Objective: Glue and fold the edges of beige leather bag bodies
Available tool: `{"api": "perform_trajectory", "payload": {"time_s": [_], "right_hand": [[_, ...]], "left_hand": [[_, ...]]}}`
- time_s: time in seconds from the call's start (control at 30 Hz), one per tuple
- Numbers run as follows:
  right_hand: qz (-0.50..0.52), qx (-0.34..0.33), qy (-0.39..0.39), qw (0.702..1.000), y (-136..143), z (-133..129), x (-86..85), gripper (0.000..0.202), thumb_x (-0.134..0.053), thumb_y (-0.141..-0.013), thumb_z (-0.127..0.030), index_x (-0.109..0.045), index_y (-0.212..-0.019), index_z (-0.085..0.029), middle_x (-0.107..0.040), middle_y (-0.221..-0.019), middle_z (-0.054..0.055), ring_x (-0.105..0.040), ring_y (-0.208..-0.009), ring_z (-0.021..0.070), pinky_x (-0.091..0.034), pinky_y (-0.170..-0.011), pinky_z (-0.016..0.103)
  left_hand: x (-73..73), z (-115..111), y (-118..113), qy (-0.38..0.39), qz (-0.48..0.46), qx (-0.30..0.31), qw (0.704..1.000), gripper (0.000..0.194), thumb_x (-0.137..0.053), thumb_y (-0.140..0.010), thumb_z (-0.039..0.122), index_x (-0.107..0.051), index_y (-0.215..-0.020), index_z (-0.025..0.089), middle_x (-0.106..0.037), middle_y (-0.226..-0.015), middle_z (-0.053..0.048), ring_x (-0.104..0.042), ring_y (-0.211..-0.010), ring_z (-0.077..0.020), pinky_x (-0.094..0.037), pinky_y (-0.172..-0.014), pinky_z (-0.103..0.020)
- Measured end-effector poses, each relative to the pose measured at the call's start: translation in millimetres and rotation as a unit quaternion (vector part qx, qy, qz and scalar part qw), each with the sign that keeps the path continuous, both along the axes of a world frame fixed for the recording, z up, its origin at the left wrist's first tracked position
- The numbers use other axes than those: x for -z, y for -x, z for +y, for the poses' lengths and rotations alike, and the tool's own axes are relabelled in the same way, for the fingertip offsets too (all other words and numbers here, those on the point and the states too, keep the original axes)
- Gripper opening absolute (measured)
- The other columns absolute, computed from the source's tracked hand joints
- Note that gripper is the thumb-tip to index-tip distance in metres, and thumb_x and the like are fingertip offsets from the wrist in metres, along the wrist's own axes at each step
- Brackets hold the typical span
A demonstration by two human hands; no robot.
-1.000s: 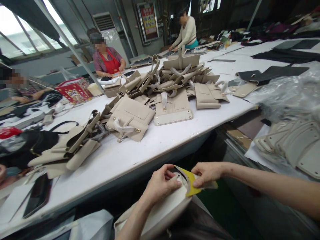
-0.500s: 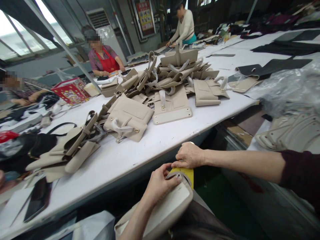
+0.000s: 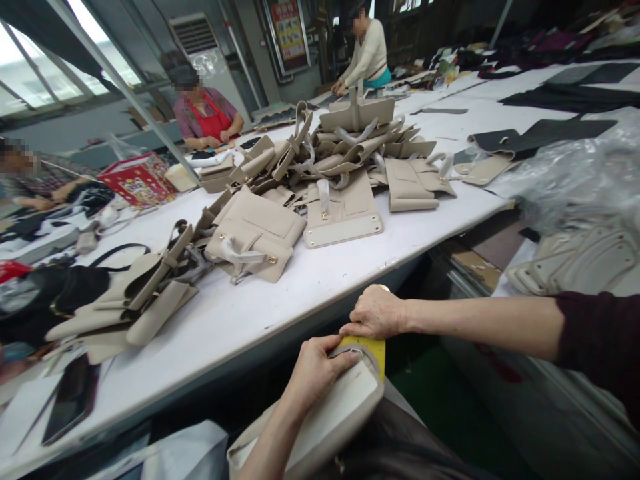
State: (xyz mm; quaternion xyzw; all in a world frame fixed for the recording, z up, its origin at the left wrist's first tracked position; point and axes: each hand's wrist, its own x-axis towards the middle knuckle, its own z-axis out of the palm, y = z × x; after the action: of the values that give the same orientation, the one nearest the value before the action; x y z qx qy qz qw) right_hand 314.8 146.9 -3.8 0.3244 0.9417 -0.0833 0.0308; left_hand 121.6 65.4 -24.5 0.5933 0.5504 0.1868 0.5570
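Observation:
A beige bag piece [image 3: 345, 413] with a pale flat face lies tilted across my lap, below the table edge. My left hand [image 3: 315, 373] is closed on its upper end, thumb on top and fingers behind. A curved yellow piece [image 3: 376, 351] sits around that same end, its far side partly hidden. Against the yellow piece's upper edge, my right hand [image 3: 377, 313] is curled into a fist. A small pale tip shows by its knuckles; what the fingers hold is hidden.
Beyond the white table's edge [image 3: 280, 330] lies a heap of beige bags [image 3: 345, 150]. A phone [image 3: 73, 400] is at the left. Stacked pale panels [image 3: 580, 260] and clear plastic [image 3: 575, 167] are at the right. Several co-workers sit or stand around the table, including one in a red apron [image 3: 210, 120].
Both hands keep nearly the same hold on the bag piece and yellow piece. The whole view has shifted slightly. The red-aproned co-worker's hands have drawn closer together.

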Motion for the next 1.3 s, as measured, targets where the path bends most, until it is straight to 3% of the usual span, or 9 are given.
{"api": "perform_trajectory", "payload": {"time_s": [0.3,0.5,0.7,0.8,0.97,1.07,1.2,1.3], "right_hand": [[-0.035,0.002,0.027,0.999,1,-4,2.9,0.066,-0.029,-0.101,-0.054,-0.078,-0.078,-0.016,-0.073,-0.076,0.016,-0.069,-0.074,0.0288,-0.042,-0.066,0.033],[-0.03,0.011,0.049,0.998,0,-10,6.6,0.063,-0.03,-0.103,-0.048,-0.077,-0.078,-0.015,-0.073,-0.077,0.017,-0.069,-0.076,0.0301,-0.044,-0.069,0.036],[-0.014,0.038,0.065,0.997,-2,-29,6.7,0.061,-0.03,-0.102,-0.046,-0.077,-0.079,-0.014,-0.072,-0.076,0.019,-0.069,-0.074,0.0343,-0.044,-0.068,0.04],[-0.005,0.059,0.071,0.996,-2,-42,5.9,0.058,-0.031,-0.102,-0.044,-0.077,-0.084,-0.013,-0.072,-0.078,0.021,-0.068,-0.074,0.0354,-0.044,-0.067,0.041],[0.019,0.098,0.093,0.991,-4,-60,7.9,0.063,-0.029,-0.1,-0.049,-0.075,-0.076,-0.013,-0.071,-0.078,0.021,-0.068,-0.076,0.0344,-0.043,-0.072,0.041],[0.036,0.125,0.136,0.982,-13,-63,13.2,0.071,-0.025,-0.1,-0.056,-0.072,-0.067,-0.014,-0.07,-0.069,0.016,-0.067,-0.068,0.029,-0.044,-0.065,0.034],[0.058,0.181,0.204,0.96,-32,-58,25.3,0.088,0.002,-0.1,-0.057,-0.062,-0.057,-0.015,-0.064,-0.055,0.007,-0.06,-0.049,0.0165,-0.038,-0.047,0.024],[0.065,0.223,0.184,0.955,-38,-56,31.7,0.086,0.002,-0.1,-0.058,-0.059,-0.058,-0.015,-0.065,-0.058,0.007,-0.059,-0.051,0.0161,-0.034,-0.046,0.024]], "left_hand": [[-3.7,0,-1,-0.05,0.049,0.036,0.997,0.026,-0.062,-0.082,0.037,-0.074,-0.092,0.017,-0.064,-0.074,0.002,-0.053,-0.071,-0.0161,-0.034,-0.061,-0.023],[-14.1,0,-3,-0.132,0.14,0.097,0.977,0.026,-0.056,-0.088,0.04,-0.07,-0.08,0.019,-0.063,-0.069,0.001,-0.053,-0.063,-0.014,-0.03,-0.058,-0.024],[-12.0,-6,-2,-0.192,0.177,0.125,0.957,0.035,-0.051,-0.091,0.046,-0.064,-0.072,0.019,-0.06,-0.067,0.0,-0.051,-0.06,-0.0136,-0.03,-0.059,-0.024],[-13.4,-9,1,-0.165,0.134,0.123,0.969,0.04,-0.049,-0.092,0.049,-0.066,-0.072,0.018,-0.057,-0.067,0.001,-0.049,-0.061,-0.0136,-0.029,-0.058,-0.024],[-19.9,-5,9,-0.037,0.031,0.094,0.994,0.057,-0.037,-0.092,0.057,-0.073,-0.08,0.015,-0.055,-0.06,0.001,-0.045,-0.061,-0.0154,-0.033,-0.059,-0.025],[-19.6,0,12,-0.017,0.019,0.08,0.996,0.053,-0.047,-0.085,0.057,-0.075,-0.087,0.012,-0.058,-0.062,-0.001,-0.046,-0.062,-0.0159,-0.035,-0.06,-0.025],[-14.3,4,12,0.007,0.024,0.072,0.997,0.046,-0.055,-0.08,0.052,-0.075,-0.09,0.012,-0.057,-0.062,0.0,-0.043,-0.06,-0.0141,-0.034,-0.058,-0.025],[-10.0,7,7,0.015,0.047,0.07,0.996,0.038,-0.055,-0.078,0.046,-0.074,-0.08,0.013,-0.05,-0.057,0.002,-0.037,-0.055,-0.0119,-0.029,-0.053,-0.025]]}}
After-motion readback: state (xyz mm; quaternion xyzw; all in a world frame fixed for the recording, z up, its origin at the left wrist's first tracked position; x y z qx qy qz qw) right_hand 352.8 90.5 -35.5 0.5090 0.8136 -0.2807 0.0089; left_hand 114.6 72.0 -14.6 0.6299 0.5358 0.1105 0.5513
